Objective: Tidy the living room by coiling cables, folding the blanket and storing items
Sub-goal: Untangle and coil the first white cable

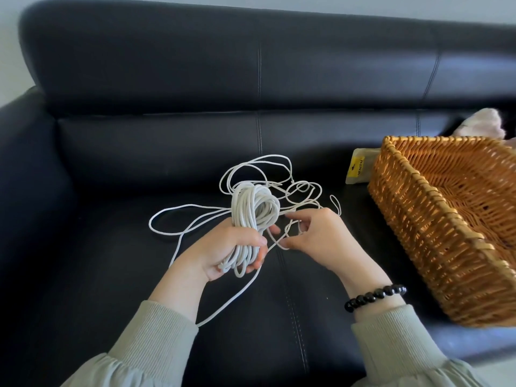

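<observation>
A long white cable (255, 208) is partly wound into a coil above the seat of a black leather sofa (139, 163). My left hand (231, 248) is closed around the lower half of that coil and holds it upright. Just to its right, my right hand (315, 233) pinches a loose strand of the same cable between thumb and fingers. More loose loops lie tangled on the seat behind both hands, and one strand trails down toward me.
An empty wicker basket (418, 219) sits tilted on the sofa at the right. A small yellow and grey packet (358, 170) lies by its far left corner. A pale pink fuzzy fabric (483, 124) shows behind the basket. A dark bead bracelet (374, 297) circles my right wrist.
</observation>
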Demonstrator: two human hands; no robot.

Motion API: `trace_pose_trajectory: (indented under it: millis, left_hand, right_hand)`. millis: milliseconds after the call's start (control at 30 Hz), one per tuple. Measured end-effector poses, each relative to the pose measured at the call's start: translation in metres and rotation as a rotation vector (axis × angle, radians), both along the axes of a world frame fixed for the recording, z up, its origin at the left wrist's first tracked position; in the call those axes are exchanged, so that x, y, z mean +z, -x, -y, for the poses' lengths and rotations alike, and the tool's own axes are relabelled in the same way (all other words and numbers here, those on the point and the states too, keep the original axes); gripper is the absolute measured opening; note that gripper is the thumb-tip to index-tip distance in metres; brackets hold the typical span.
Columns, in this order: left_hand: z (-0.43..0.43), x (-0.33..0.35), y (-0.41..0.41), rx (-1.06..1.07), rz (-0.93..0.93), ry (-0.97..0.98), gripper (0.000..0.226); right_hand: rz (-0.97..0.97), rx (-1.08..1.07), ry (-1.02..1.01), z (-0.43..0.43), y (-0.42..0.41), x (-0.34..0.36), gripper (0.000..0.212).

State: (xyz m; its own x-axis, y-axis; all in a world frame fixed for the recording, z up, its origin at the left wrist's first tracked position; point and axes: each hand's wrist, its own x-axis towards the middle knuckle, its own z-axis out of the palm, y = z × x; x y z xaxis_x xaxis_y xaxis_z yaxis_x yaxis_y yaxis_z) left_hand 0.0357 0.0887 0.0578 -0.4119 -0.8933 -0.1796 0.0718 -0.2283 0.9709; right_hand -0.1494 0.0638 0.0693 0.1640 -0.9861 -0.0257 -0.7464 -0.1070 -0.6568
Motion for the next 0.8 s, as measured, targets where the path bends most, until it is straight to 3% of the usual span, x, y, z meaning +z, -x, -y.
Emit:
trace_pose_trajectory:
  millis: [67, 167, 333, 567, 700, 800]
  left_hand:
    - [0.002, -0.001, -0.003, 0.020, 0.032, 0.020, 0.020]
    - [0.004, -0.002, -0.007, 0.028, 0.058, 0.016, 0.030]
    - [0.002, -0.003, -0.014, -0.118, 0.142, -0.044, 0.040]
    - [0.001, -0.001, -0.018, -0.360, 0.253, -0.081, 0.025]
    - [0.002, -0.002, -0.017, -0.454, 0.283, -0.084, 0.032]
    - [0.001, -0.003, -0.016, -0.531, 0.282, -0.077, 0.028]
  right_hand:
    - [0.071, -0.018, 0.027, 0.000, 0.004, 0.004, 0.066]
    - [0.250, -0.016, 0.046, -0.001, 0.009, 0.008, 0.067]
    - [0.408, 0.110, 0.023, -0.004, 0.018, 0.015, 0.068]
    - [0.320, 0.317, -0.042, -0.010, 0.016, 0.021, 0.069]
    - [0.244, 0.403, -0.078, -0.011, 0.007, 0.018, 0.052]
    - [0.192, 0.440, -0.134, -0.014, 0.004, 0.018, 0.051]
